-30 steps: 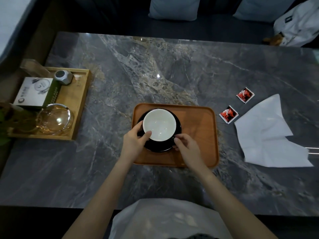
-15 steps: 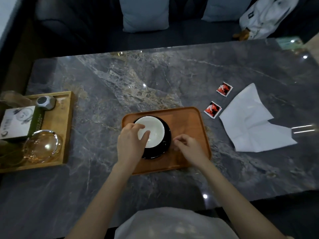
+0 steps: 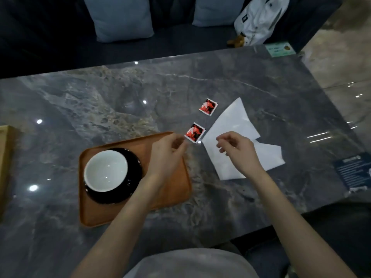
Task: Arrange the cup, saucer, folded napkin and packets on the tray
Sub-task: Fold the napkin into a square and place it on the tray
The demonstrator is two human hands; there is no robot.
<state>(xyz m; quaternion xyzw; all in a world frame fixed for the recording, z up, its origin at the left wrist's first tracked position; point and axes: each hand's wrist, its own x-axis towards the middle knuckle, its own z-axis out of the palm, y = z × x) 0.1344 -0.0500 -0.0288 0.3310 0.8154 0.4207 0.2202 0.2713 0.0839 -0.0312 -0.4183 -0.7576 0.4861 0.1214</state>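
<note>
A white cup (image 3: 106, 170) sits on a black saucer (image 3: 132, 173) at the left of the orange wooden tray (image 3: 100, 215). Two red packets lie on the marble table to the tray's right: a near packet (image 3: 194, 132) and a far packet (image 3: 208, 107). A white napkin (image 3: 234, 121) lies unfolded beside them. My left hand (image 3: 166, 155) hovers over the tray's right end, empty, fingers loosely curled just short of the near packet. My right hand (image 3: 236, 149) hangs over the napkin, holding nothing, fingers bent and apart.
A wooden box edge (image 3: 5, 157) shows at the far left. A dark blue card (image 3: 353, 169) lies at the table's right edge and a green card (image 3: 280, 49) at the far corner. Cushions (image 3: 120, 17) and a white bag (image 3: 259, 19) rest on the bench behind.
Both hands have left the cup and saucer and moved right: the left toward the near packet, the right over the napkin. The view has swung to the right.
</note>
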